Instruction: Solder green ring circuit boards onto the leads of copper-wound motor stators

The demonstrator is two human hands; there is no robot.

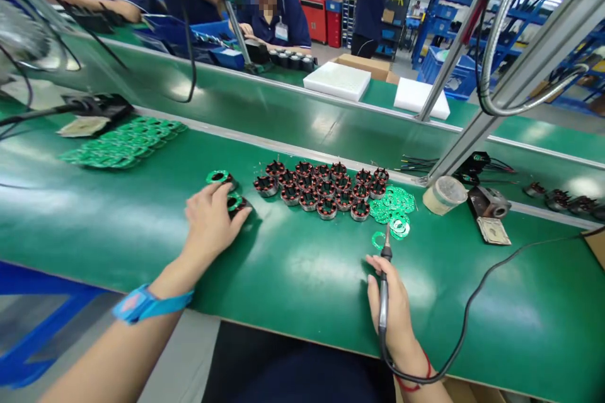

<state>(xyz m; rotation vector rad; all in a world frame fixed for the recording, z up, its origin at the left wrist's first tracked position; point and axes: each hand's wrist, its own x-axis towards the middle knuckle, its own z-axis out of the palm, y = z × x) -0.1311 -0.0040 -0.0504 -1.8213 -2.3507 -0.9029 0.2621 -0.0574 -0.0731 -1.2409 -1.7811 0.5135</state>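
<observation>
My left hand (211, 221) grips a stator (235, 204) left of centre on the table (293, 277), steadying it. My right hand (392, 312) pinches the soldering iron (384, 289) like a pen, tip up, clear of the green rings (394, 208).

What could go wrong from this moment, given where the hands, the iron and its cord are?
1. The soldering iron in the right hand points its tip at the loose green rings; a slip might scorch them or the green mat.
2. Its cord loops across the bench and may snag.
3. The left hand covers one stator; a nudge could knock the neighbouring one.
</observation>
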